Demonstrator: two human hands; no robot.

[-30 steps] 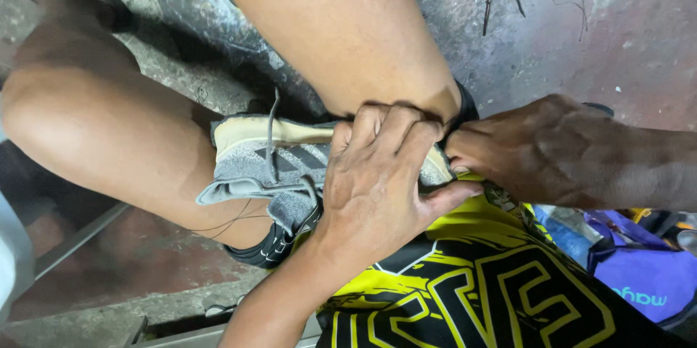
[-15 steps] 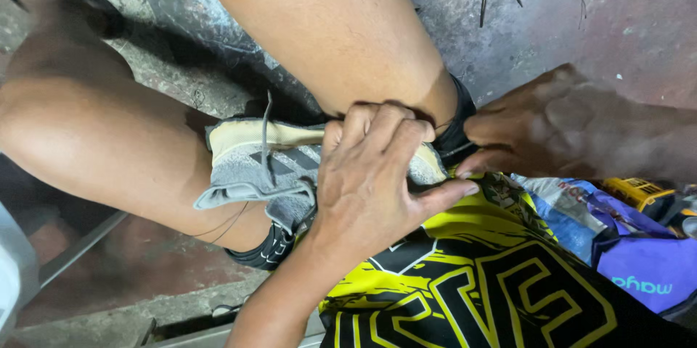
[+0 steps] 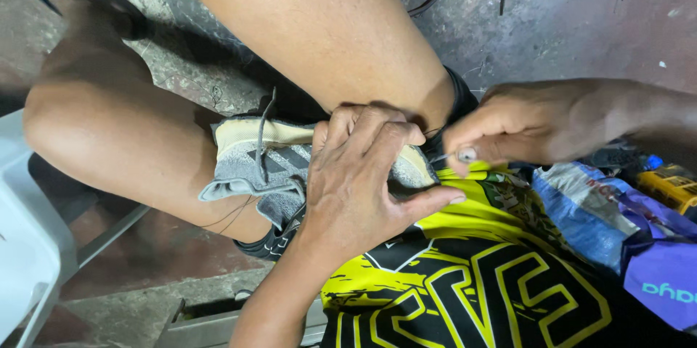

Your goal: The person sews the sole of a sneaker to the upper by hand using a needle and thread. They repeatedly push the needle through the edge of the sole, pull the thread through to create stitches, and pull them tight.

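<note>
While left hand (image 3: 356, 188) clamps the grey shoe (image 3: 268, 166) against the knee, right hand (image 3: 537, 127) fingers pinch a thin needle (image 3: 440, 158) at its toe.

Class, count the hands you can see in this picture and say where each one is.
2. The left hand grips the grey shoe at centre; the right hand pinches beside it at right. No others show.

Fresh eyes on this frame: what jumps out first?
Centre frame, the left hand clamps a grey knit sneaker with a cream sole between the person's bare knees. Just right of it, the right hand pinches something small at the shoe's edge; it looks like a needle with thread, but it is too small to be sure. Below the hands, a yellow-and-black printed shirt fills the lower right, with a blue and purple plastic bag beside it.
</note>
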